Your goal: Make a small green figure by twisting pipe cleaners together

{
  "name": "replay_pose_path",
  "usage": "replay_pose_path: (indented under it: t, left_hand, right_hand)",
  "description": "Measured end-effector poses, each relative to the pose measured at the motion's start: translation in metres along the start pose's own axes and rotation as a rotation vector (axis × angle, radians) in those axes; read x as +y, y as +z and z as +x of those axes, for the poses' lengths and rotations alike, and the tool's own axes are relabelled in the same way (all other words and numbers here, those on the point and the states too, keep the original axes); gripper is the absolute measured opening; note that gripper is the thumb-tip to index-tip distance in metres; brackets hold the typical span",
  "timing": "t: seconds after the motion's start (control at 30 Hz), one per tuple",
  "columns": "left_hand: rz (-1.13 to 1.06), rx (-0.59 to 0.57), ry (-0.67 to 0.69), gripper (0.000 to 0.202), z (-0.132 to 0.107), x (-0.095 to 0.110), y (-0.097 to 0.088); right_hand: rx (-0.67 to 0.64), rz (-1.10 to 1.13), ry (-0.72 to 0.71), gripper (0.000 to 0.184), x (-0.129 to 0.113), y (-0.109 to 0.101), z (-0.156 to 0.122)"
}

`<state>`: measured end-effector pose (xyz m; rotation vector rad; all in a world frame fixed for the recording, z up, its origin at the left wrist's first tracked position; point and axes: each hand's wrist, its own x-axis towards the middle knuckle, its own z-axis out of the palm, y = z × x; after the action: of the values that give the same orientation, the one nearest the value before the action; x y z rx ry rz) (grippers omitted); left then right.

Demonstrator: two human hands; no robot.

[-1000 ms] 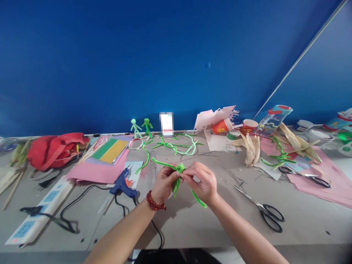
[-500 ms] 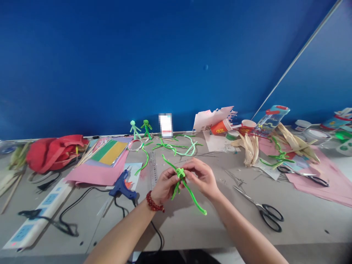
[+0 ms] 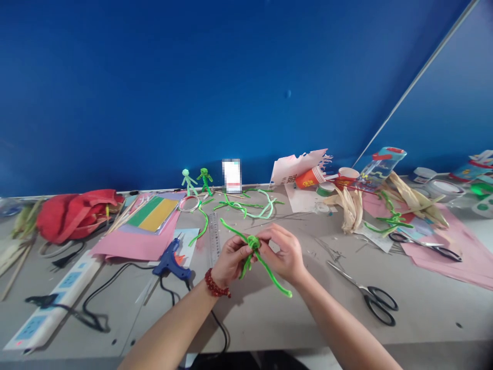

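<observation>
Between my two hands, above the grey table, is a bright green pipe-cleaner figure (image 3: pixel 253 242) with a coiled knot at its middle. One long strand sticks out to the upper left, another runs down to the lower right, and shorter ends hang below the knot. My left hand (image 3: pixel 232 261) pinches the figure from the left, thumb against the knot. On the other side, my right hand (image 3: pixel 283 253) has thumb and fingers closed at the knot's right edge. The fingertips partly hide the coil. Two finished-looking pipe-cleaner figures, one pale green (image 3: pixel 188 181) and one darker green (image 3: pixel 205 180), stand by the wall.
A blue glue gun (image 3: pixel 173 261) with its cord lies left, near a white power strip (image 3: pixel 57 300). Black-handled scissors (image 3: pixel 370 297) lie right. A clear ruler (image 3: pixel 214 239), loose pipe cleaners (image 3: pixel 265 205), pink paper (image 3: pixel 138 241) and paper cups (image 3: pixel 310 177) surround the hands.
The coil at the figure's middle looks rounder and tighter. Its upper-left strand reaches farther left, and the lower-right strand has swung slightly up and right. Both hands stay nearly in place.
</observation>
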<state>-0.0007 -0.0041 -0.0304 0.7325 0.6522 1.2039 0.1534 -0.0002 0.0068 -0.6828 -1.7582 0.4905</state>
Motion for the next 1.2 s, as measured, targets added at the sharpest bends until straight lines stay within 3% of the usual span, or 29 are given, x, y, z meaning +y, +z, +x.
replay_pose_path:
  t: [0.17, 0.37, 0.47, 0.63, 0.77, 0.87, 1.07, 1.2]
  left_hand:
    - [-0.009, -0.012, 0.023, 0.031, 0.0, 0.001, 0.0]
    - [-0.013, -0.194, -0.05, 0.03, -0.004, 0.001, -0.002]
    - [-0.02, -0.217, -0.05, 0.028, -0.004, 0.001, -0.003]
    - [-0.022, -0.07, 0.021, 0.028, -0.002, 0.004, 0.001]
    - [-0.021, 0.051, 0.11, 0.028, -0.001, 0.005, 0.005]
    - [-0.011, 0.123, 0.125, 0.028, 0.001, 0.005, 0.006]
    - [0.073, 0.238, 0.202, 0.024, 0.006, 0.006, 0.004]
    - [0.157, 0.22, 0.231, 0.018, 0.007, 0.006, 0.001]
  right_hand:
    - [0.023, -0.014, -0.007, 0.013, 0.001, 0.001, 0.0]
    - [-0.057, 0.28, 0.181, 0.015, 0.006, -0.004, 0.001]
    - [-0.085, 0.372, 0.227, 0.016, 0.008, -0.006, -0.001]
    - [-0.136, 0.584, 0.377, 0.027, 0.014, -0.005, -0.006]
    - [-0.063, 0.757, 0.553, 0.017, 0.024, -0.001, -0.003]
    - [-0.09, 0.842, 0.68, 0.013, 0.031, 0.003, -0.001]
    - [-0.087, 0.86, 0.624, 0.025, 0.043, 0.015, -0.007]
    - [-0.039, 0.867, 0.642, 0.012, 0.044, 0.015, -0.009]
